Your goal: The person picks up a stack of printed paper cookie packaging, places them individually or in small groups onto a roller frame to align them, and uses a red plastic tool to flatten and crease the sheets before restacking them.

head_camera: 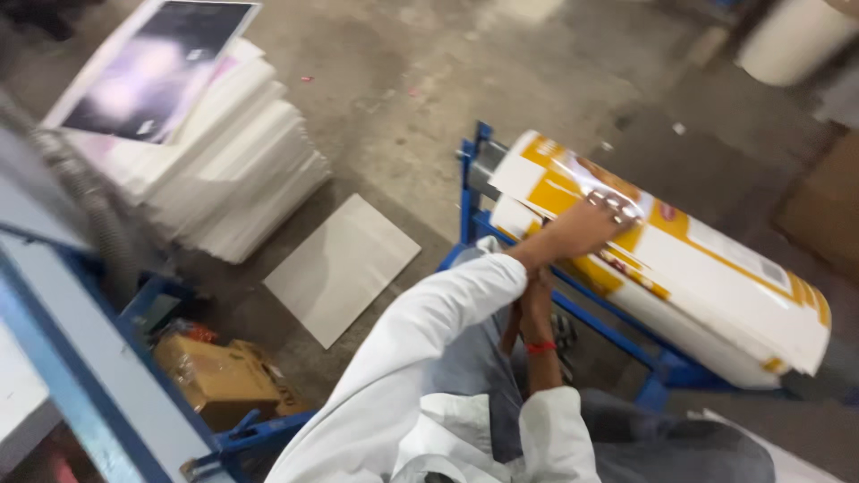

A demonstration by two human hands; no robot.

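Note:
A thick bundle of printed sheets (716, 259), white with yellow bands, lies curved over a blue metal frame (617, 335). My left hand (591, 224) reaches across in a white sleeve and rests flat on top of the bundle near its left end, fingers spread. My right hand (535, 300), with a red thread at the wrist, points up under my left forearm by the bundle's lower edge. Its fingers are hidden, so I cannot tell whether it grips anything.
A tall fanned stack of white sheets (224, 161) with a dark print on top stands at the upper left. A single grey board (344, 264) lies on the concrete floor. A cardboard box (215, 376) sits by a blue machine edge (80, 358). Brown carton (828, 210) at right.

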